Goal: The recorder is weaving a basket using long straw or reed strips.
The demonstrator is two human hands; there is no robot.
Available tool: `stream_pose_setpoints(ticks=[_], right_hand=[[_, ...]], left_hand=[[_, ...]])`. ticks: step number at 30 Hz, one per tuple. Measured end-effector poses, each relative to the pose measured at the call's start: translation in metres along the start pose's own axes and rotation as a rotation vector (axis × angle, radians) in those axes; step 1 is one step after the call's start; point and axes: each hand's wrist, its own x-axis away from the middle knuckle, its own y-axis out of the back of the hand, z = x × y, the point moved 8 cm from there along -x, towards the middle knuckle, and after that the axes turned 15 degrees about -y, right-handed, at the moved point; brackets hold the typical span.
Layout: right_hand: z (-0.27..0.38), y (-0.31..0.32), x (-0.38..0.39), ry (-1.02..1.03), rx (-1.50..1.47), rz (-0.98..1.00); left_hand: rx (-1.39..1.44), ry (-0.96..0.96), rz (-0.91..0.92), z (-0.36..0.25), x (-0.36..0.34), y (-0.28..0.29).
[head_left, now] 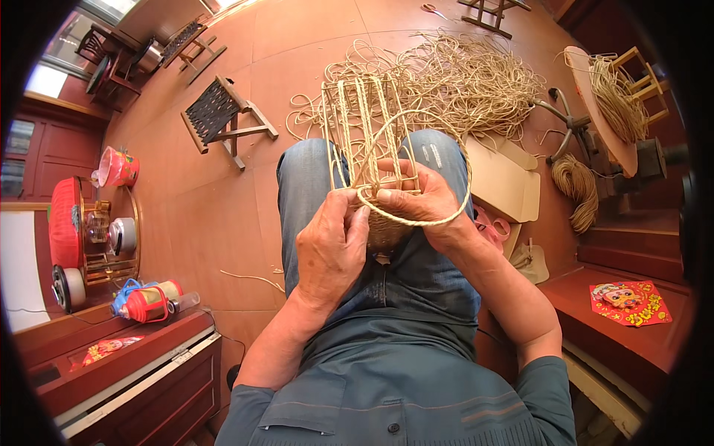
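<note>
A frame of thin rods strung with twisted straw-coloured cord (349,104) stands between my knees, its woven lower part (383,241) partly hidden by my hands. My left hand (331,253) pinches the cord at the near edge of the open section, thumb and forefinger close together. My right hand (428,204) is closed on the same cord, thumb at the junction and fingers reaching behind the rods. A loose loop of cord (467,175) arcs from the work around my right hand. The exact crossing under my fingertips is too small to make out.
A large cord heap (476,82) lies beyond my knees. Around me are a woven stool (212,119), cardboard (513,186), a cord coil (576,193), a round board (591,97), a trolley with kettles (123,236), flasks (152,305) and a wooden ledge (565,275) at the right.
</note>
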Motion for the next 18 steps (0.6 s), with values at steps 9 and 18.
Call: stream_pose_setpoints(ticks=[9,18], right_hand=[[-0.0055,0.0034,0.0025,0.025,-0.079,-0.062],[0.0005,-0.0034,0.004,-0.023,-0.114,0.072]], left_hand=[[0.065,0.072,-0.03,0.0076,0.0014,-0.0002],[0.104,0.078,-0.021,0.0046,-0.0011,-0.0019]])
